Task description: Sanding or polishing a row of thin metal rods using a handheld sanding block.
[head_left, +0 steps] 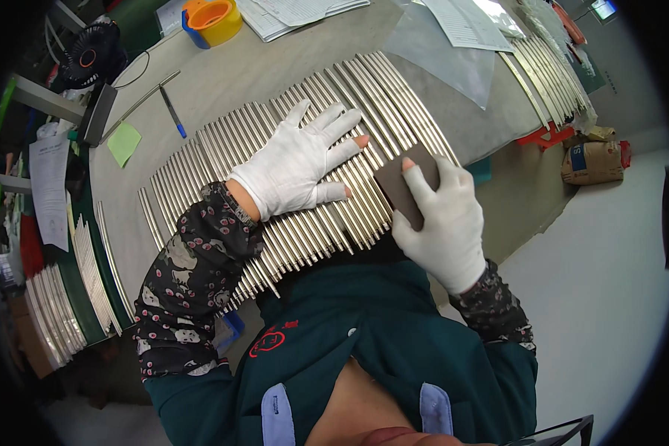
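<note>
Right hand (440,223), white-gloved: grip clenched on a dark abrasive pad (401,186), pressed against the near ends of the metal rods (305,111). Left hand (297,160), white-gloved: grip released, fingers spread flat on the rods, holding nothing. Rods: one close row lying side by side across the grey counter (230,74). Beyond, left: blue pen (172,111), green note (123,143). Far edge: yellow tape roll (214,20), papers (297,13), second rod batch (550,70).
</note>
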`<act>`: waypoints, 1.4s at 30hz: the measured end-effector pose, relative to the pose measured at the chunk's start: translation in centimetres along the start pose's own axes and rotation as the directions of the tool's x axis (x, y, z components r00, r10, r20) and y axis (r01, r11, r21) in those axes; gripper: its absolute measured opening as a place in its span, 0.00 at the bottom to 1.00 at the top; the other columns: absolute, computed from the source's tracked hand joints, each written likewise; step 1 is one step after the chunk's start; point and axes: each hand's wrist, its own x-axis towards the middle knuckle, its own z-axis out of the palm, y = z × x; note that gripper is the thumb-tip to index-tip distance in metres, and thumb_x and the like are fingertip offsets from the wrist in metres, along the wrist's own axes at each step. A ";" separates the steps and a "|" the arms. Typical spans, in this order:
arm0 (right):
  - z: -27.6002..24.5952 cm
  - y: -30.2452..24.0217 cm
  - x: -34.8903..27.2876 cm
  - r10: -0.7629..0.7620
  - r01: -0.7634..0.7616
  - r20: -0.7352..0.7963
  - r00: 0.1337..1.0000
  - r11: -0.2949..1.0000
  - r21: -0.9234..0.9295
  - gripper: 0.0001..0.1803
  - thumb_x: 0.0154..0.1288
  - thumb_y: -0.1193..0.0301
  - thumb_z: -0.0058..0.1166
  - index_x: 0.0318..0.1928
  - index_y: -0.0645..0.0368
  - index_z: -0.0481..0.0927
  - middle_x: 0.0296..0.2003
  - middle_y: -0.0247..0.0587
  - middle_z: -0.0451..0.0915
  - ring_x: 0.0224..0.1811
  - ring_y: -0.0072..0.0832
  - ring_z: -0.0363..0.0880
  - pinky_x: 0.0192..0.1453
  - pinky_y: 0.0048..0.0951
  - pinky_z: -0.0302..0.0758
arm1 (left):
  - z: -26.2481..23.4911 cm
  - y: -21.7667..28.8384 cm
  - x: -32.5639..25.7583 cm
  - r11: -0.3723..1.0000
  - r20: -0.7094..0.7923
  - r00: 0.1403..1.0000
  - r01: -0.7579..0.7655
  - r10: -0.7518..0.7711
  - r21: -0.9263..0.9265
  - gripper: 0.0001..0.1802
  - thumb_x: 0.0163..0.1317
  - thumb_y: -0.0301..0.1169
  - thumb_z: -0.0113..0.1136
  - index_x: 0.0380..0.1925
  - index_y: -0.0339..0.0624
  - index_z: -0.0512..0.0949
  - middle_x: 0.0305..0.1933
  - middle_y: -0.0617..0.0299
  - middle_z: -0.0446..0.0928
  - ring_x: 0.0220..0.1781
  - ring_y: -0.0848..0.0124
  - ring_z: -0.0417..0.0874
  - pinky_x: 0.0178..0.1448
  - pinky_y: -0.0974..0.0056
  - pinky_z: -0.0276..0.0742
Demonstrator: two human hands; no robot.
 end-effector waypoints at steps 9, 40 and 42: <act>-2.7 1.4 -4.4 0.061 -0.059 -0.021 0.998 0.994 0.096 0.35 0.39 0.69 0.65 0.56 0.53 0.77 0.55 0.52 0.70 0.53 0.48 0.71 0.50 0.41 0.77 | -0.3 0.1 -1.0 0.999 0.023 1.000 -0.009 0.007 0.049 0.46 0.64 0.70 0.28 0.70 0.50 0.61 0.76 0.45 0.53 0.76 0.46 0.53 0.74 0.34 0.44; -4.1 3.6 -6.3 0.138 -0.137 -0.020 0.990 0.989 0.046 0.36 0.38 0.69 0.66 0.56 0.53 0.77 0.55 0.50 0.70 0.52 0.47 0.71 0.51 0.42 0.76 | -0.5 0.2 -0.9 0.997 0.042 0.999 -0.022 0.020 0.070 0.46 0.65 0.70 0.27 0.73 0.50 0.55 0.76 0.45 0.52 0.75 0.45 0.54 0.75 0.36 0.45; -3.8 3.7 -6.2 0.181 -0.180 -0.021 0.983 0.983 0.047 0.36 0.39 0.69 0.66 0.56 0.53 0.77 0.55 0.50 0.70 0.53 0.46 0.71 0.51 0.42 0.76 | -0.8 0.4 -0.4 1.000 -0.011 1.000 -0.026 0.026 -0.004 0.45 0.65 0.69 0.29 0.73 0.51 0.54 0.76 0.44 0.52 0.75 0.45 0.54 0.75 0.37 0.45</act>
